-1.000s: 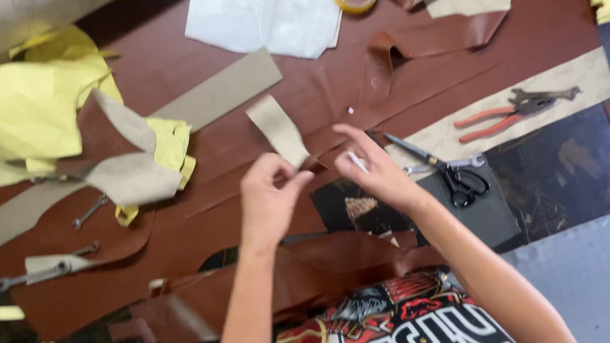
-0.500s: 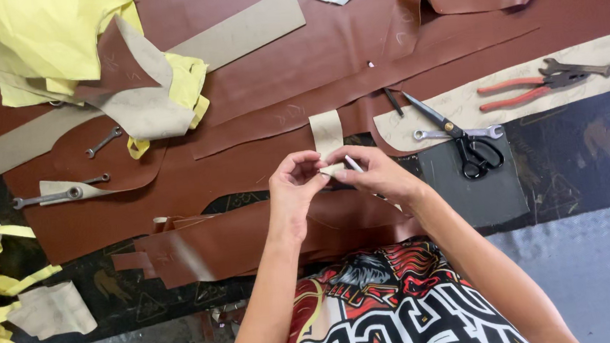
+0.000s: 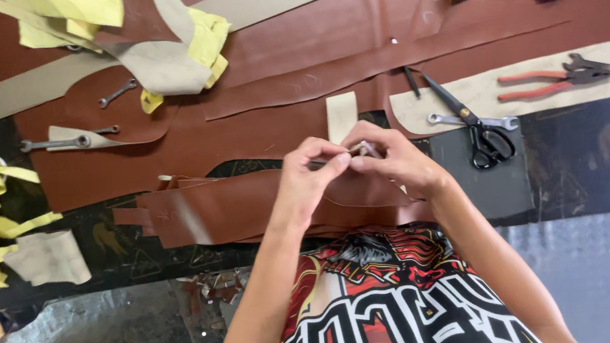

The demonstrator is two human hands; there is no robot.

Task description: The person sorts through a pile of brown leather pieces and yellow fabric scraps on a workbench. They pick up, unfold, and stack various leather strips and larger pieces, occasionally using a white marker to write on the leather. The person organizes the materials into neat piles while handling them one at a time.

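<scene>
At centre frame, your left hand [image 3: 309, 175] and right hand [image 3: 392, 160] meet fingertip to fingertip, both pinching the lower end of a beige strip [image 3: 342, 117] that runs up toward 12 o'clock; a thin dark tool seems caught in the grip, though I cannot tell which hand holds it. Beneath your wrists lies a folded brown leather piece [image 3: 234, 207]. Black-handled scissors [image 3: 481, 130] sit at 3 o'clock, red-handled pliers [image 3: 569, 78] farther out at 2 o'clock, and a spanner [image 3: 56, 143] at 9 o'clock, all within reach.
</scene>
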